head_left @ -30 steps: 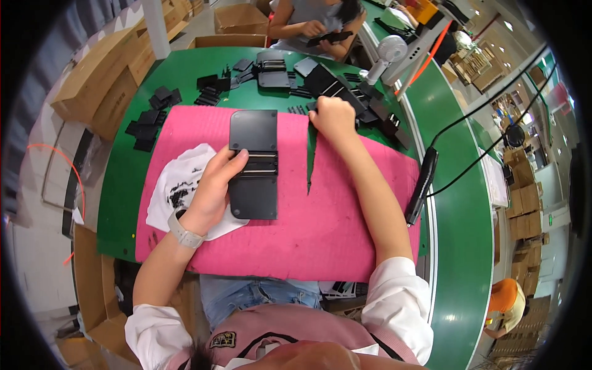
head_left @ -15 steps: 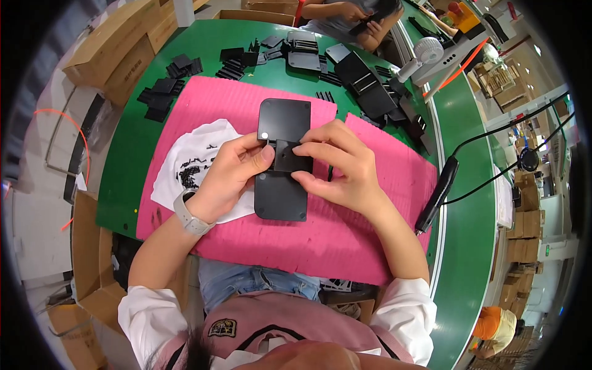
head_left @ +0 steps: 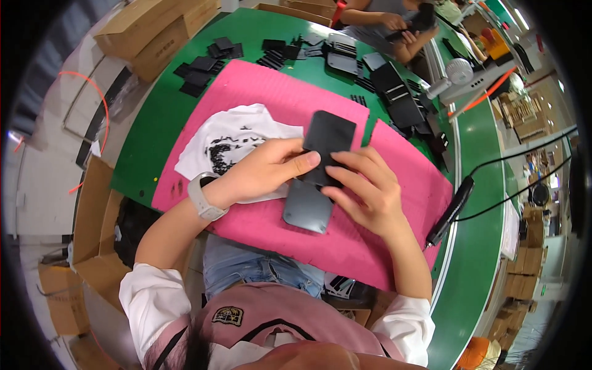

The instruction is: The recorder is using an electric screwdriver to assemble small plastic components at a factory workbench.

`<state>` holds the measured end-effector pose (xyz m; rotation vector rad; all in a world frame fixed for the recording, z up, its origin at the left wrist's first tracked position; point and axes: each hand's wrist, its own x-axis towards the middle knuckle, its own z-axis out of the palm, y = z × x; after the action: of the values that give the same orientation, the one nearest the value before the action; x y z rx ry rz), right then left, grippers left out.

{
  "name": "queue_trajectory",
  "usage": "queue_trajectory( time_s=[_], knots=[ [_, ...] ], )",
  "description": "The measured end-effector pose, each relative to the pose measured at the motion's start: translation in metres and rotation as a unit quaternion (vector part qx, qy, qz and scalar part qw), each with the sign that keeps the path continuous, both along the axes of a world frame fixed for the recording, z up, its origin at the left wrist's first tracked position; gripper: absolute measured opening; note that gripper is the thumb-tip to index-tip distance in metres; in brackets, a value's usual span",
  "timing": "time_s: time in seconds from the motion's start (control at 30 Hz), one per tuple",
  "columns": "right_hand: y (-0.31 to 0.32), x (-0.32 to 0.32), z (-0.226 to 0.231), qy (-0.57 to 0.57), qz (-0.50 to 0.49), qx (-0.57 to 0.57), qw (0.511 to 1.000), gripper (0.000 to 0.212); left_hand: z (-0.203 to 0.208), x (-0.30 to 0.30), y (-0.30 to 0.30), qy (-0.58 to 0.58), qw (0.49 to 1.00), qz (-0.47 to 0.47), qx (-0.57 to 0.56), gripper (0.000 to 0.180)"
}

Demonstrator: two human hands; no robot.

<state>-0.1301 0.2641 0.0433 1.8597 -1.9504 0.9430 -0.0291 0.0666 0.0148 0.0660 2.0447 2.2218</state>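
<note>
Both hands hold a black assembly of flat plates (head_left: pixel 333 132) joined through a narrower middle part, tilted over a pink foam mat (head_left: pixel 259 231). My left hand (head_left: pixel 268 169) is closed on its left side, with the thumb lying across the middle. On the right edge, the bent fingers of my right hand (head_left: pixel 370 191) grip the middle part; the thumb is beneath them. Fingers partly hide the joint. Beside my left hand lies a white cloth (head_left: pixel 256 117) with a pile of small black pieces (head_left: pixel 219 157), too small to name.
Stacks of black plates (head_left: pixel 200 74) and other black parts (head_left: pixel 398 95) lie along the green table's (head_left: pixel 139 160) far side. A corded black electric screwdriver (head_left: pixel 453 213) lies at right, near a small white fan (head_left: pixel 457 72). Across the table, a person's hands (head_left: pixel 401 34) hold a dark object.
The whole view has shifted, so the table sits further right. The plate assembly has turned a little and tilts, and the white round spot on its upper plate no longer shows.
</note>
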Motion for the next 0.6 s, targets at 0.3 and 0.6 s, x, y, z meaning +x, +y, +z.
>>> queue_trajectory(
  time_s=[0.3,0.6],
  knots=[
    [0.039,0.005,-0.02,-0.067,-0.043,0.072,0.994,0.029,-0.004,0.059,-0.073,0.148,0.791,0.209,-0.556,0.026],
    [0.037,0.01,-0.018,-0.085,-0.063,0.097,0.99,0.03,-0.01,0.053,-0.06,0.174,0.732,0.271,-0.601,0.012]
  ],
)
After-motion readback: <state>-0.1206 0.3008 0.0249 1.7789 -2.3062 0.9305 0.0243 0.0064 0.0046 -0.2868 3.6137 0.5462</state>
